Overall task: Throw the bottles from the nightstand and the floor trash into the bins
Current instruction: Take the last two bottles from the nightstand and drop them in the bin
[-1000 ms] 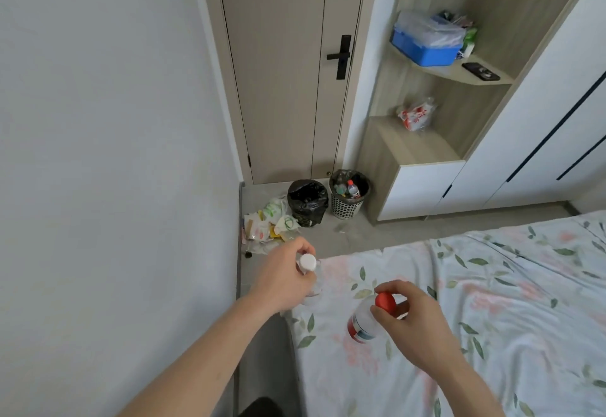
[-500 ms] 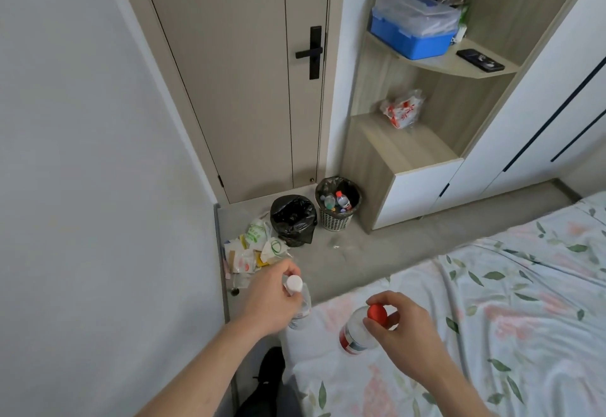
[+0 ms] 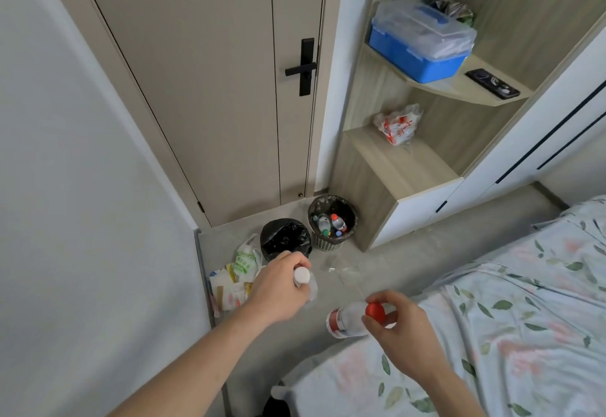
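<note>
The left hand (image 3: 278, 288) gripped a white-capped bottle (image 3: 303, 280) by its neck and the right hand (image 3: 398, 328) pinched a red-capped bottle (image 3: 352, 316) likewise (both judged light, thin-walled, crushable), mesh bin (image 3: 332, 220) at twelve o'clock.

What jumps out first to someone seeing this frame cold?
Two bare hands low in the frame, each gripping a plastic bottle: the left hand holds the white-capped bottle, the right hand the red-capped bottle. Ahead by the door stand a black-lined bin and a mesh bin already holding bottles, with a trash pile against the left wall.
</note>
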{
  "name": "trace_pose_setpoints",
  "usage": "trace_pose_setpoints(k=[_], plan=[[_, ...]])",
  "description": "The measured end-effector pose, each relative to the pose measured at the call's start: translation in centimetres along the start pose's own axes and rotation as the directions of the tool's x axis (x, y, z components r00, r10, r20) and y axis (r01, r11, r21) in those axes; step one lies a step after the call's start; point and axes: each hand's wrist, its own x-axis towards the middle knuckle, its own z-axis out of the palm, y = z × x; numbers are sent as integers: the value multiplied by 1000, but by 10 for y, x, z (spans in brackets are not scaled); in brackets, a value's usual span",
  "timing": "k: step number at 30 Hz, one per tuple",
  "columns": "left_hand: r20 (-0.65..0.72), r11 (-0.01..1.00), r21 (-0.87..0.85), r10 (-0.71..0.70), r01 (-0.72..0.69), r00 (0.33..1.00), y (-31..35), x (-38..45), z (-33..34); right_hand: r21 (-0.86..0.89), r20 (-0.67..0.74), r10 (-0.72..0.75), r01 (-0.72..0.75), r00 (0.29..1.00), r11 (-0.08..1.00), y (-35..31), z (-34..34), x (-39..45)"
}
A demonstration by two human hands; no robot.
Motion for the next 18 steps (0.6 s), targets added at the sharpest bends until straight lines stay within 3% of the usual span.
trace_pose_setpoints(k=[9, 18], plan=[[-64, 1000, -18, 4, -5, 998, -34, 46, -22, -26, 19, 8, -8, 1000, 1000, -13, 23, 55], [50, 1000, -15, 12, -11, 999, -74, 166, -51, 5, -16, 117, -116, 993, 993, -56, 52, 173]])
